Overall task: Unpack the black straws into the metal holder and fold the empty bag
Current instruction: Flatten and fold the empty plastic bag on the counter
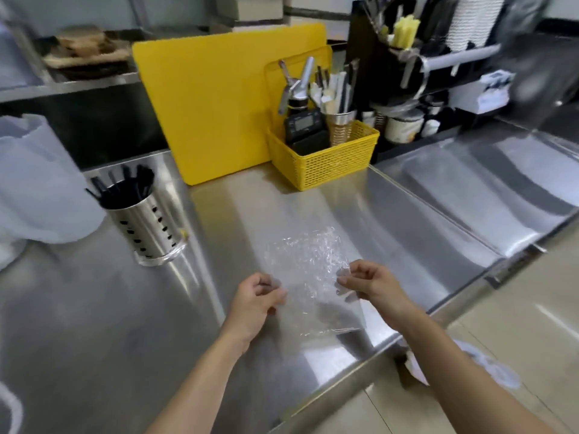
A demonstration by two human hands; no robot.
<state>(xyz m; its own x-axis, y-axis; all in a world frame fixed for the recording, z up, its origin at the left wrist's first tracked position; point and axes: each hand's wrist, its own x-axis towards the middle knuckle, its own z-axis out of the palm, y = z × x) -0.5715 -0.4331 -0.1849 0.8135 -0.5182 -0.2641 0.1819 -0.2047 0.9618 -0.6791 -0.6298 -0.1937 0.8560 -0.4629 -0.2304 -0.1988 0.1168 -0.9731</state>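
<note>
Pinches the left edge of the empty clear bag with the left hand, fingers curled in against the thumb. Pinches the right edge with the right hand, thumb and forefinger closed on the film, other fingers tucked behind and partly hidden. Held stretched between both hands, low over the near part of the steel counter; hard to tell whether the lower corner touches the steel. Crumpled and see-through, with an outline that blurs into the reflections, most of all at the top.

Well to the left, upright on the counter: the perforated metal holder, with the black straws in it, tips fanned out above the rim, lower lengths hidden by the wall. Beside it, cut off by the left frame edge, a white plastic bag. Farther back, a yellow cutting board standing on edge and, just beside it, a yellow basket of tools too blurred to name.
</note>
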